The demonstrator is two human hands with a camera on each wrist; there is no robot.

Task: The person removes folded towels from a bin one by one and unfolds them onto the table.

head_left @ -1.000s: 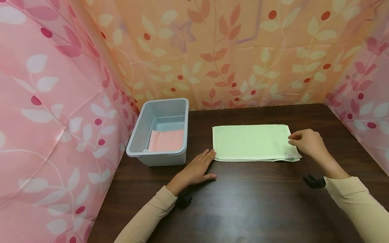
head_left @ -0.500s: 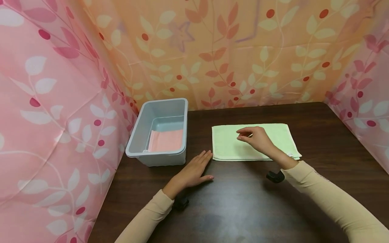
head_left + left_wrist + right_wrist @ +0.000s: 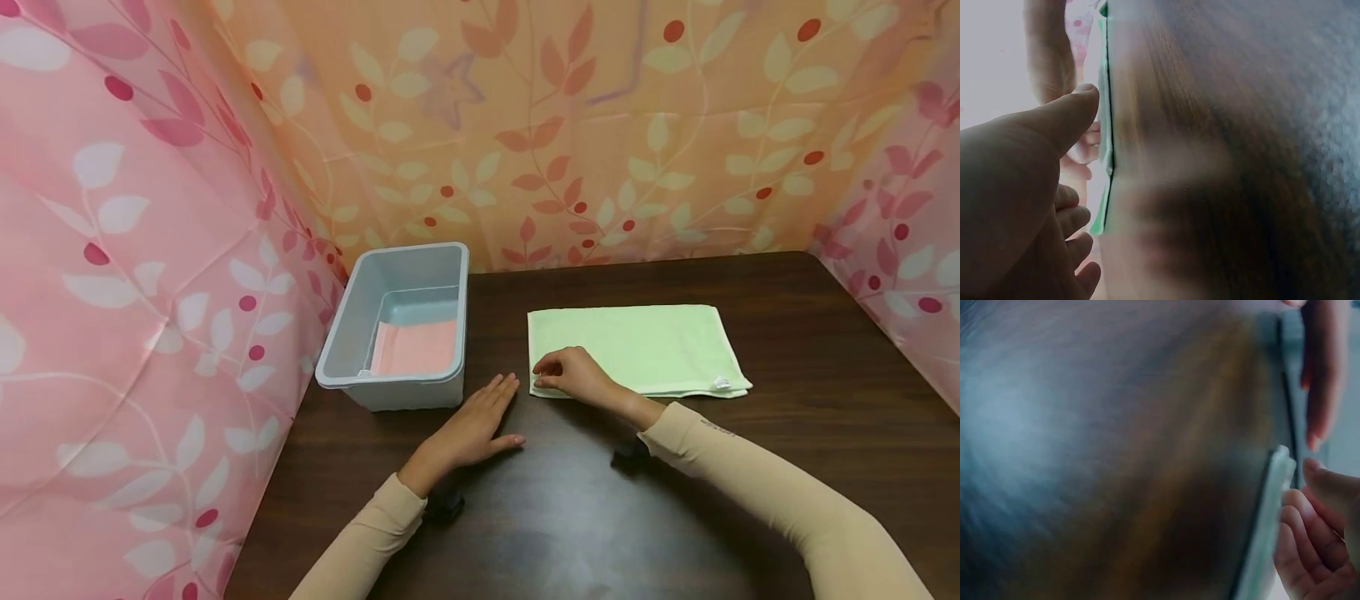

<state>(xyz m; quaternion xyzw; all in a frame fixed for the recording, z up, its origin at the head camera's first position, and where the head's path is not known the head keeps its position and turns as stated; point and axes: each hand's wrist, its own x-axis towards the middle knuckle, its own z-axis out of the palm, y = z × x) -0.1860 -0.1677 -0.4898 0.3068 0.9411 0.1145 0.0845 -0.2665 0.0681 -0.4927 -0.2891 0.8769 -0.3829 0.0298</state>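
Note:
A folded light green towel (image 3: 637,342) lies flat on the dark table, a small white tag (image 3: 722,383) at its near right corner. My right hand (image 3: 581,375) is over the towel's near left corner, fingers bent, thumb and forefinger apart. In the right wrist view its thumb and fingers (image 3: 1316,540) are beside the towel's edge (image 3: 1266,525), with no clear pinch. Palm down, my left hand (image 3: 468,425) rests on the table just left of that corner, its fingers straight and apart from the towel. The left wrist view shows its thumb (image 3: 1079,112) and fingertips near the green edge.
A grey plastic bin (image 3: 405,393) stands left of the towel, close behind my left hand. Inside it lies a folded pink towel (image 3: 415,348). Patterned curtains (image 3: 600,133) close off the back and both sides of the wooden table (image 3: 555,517).
My right hand has travelled left across the green towel, from its right edge to its near left corner. The left hand has drawn back slightly from the towel. The towel stays in place.

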